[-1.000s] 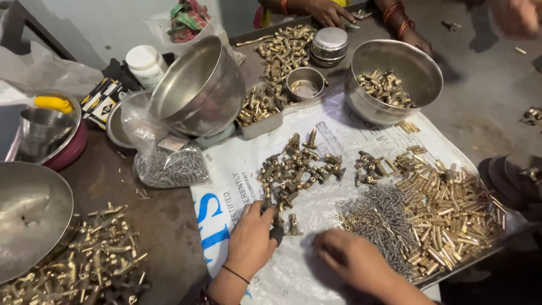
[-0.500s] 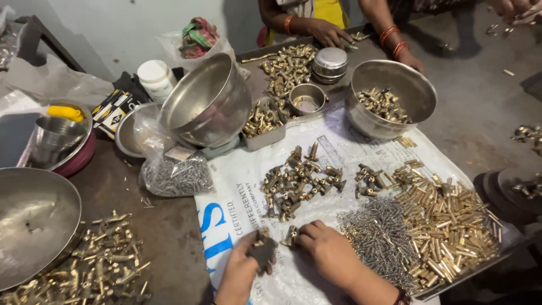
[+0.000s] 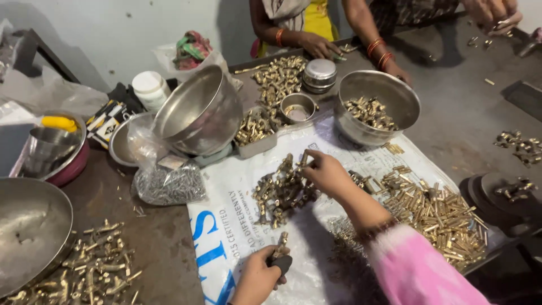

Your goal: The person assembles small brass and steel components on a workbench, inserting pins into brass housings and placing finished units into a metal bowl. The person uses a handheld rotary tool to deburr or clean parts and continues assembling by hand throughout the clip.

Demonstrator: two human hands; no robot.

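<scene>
Our left hand (image 3: 261, 275) grips a brass fitting (image 3: 280, 244) upright against a dark tool (image 3: 282, 263); our right hand (image 3: 324, 172) pinches another from the pile (image 3: 282, 192).

White printed sack sheet (image 3: 237, 226) with blue lettering, clear plastic bag (image 3: 166, 181), white jar (image 3: 149, 87)

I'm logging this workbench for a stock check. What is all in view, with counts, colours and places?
brass fittings pile: one heap, gold, centre sheet
brass pins: one heap, gold, right
steel bowls: two large, silver, one tilted centre, one upright right holding fittings
plastic bag of screws: one, clear, left of sheet
white jar: one, back left
co-worker's hands: far side
left hand: holds dark-handled tool with a fitting
right hand: picking from the pile
</scene>
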